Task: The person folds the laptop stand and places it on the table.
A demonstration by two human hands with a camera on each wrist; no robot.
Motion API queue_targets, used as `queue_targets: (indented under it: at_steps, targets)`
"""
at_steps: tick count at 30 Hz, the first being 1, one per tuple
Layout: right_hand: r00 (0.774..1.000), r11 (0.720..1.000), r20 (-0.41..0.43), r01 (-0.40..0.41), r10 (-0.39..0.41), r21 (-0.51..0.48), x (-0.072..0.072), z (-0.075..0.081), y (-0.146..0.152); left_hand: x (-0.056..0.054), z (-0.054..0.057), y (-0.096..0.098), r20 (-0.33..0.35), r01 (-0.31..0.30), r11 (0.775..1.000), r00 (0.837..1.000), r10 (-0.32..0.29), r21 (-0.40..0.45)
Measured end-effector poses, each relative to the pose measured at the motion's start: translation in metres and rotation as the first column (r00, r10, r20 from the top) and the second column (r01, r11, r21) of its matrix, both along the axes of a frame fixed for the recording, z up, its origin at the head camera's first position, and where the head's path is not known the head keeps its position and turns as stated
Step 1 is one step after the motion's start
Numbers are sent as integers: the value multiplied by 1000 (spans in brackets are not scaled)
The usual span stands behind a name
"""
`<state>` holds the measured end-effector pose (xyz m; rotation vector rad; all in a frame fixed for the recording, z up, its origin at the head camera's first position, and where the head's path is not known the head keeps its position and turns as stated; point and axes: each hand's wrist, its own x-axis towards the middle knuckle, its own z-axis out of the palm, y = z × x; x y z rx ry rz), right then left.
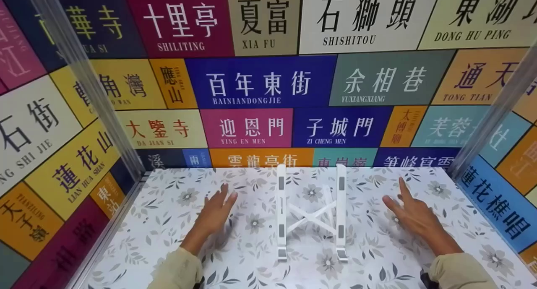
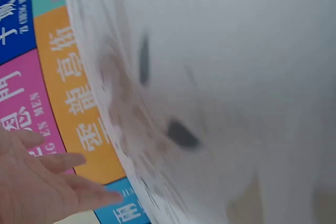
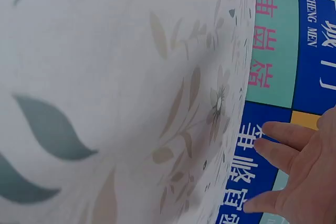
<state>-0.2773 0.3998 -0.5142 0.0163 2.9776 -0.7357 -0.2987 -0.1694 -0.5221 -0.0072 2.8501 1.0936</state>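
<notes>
A white folding laptop stand (image 1: 311,215) stands in the middle of the table, its two long rails joined by crossed bars. Grey pads line the rails, and small lips turn up at the near ends. To its left, my left hand (image 1: 215,211) hovers with fingers extended and holds nothing. My right hand (image 1: 413,215) is on the other side, apart from the stand, its fingers stretched forward and nothing in them. In the left wrist view the left hand (image 2: 42,182) shows spread fingers; the right wrist view shows the right hand (image 3: 299,166) with loosely spread fingers.
The table (image 1: 251,243) wears a white cloth printed with grey flowers and leaves. Behind it rises a wall of coloured sign panels (image 1: 260,81), with more at both sides. Clear upright posts (image 1: 90,79) stand at the table's back corners.
</notes>
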Motion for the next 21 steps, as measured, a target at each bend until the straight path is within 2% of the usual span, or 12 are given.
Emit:
queue_targets:
  at_steps: [3,7,9,13,15,18,21]
  targets:
    - [999,998,-48,-9,6,-65,2,0,-5,5,2,6,-26,6,993,1000,-3,116]
    - [996,983,-91,-6,-11,-182,6,1,-14,11,4,17,1,-30,966,1000,31,255]
    - [995,972,-97,1,-25,-236,7,1,-20,14,5,24,33,-44,936,999,34,350]
    - [995,935,-84,17,-50,-354,9,1,-31,18,6,37,95,-43,857,995,-7,513]
    - [996,908,-75,16,-52,-419,10,0,-38,20,5,43,126,-47,827,992,-29,560]
    - [997,848,-59,6,-44,-530,12,-2,-48,24,2,52,177,-72,773,983,-52,630]
    - [999,796,-48,-16,-17,-605,14,-3,-58,29,1,63,199,-86,722,977,-72,686]
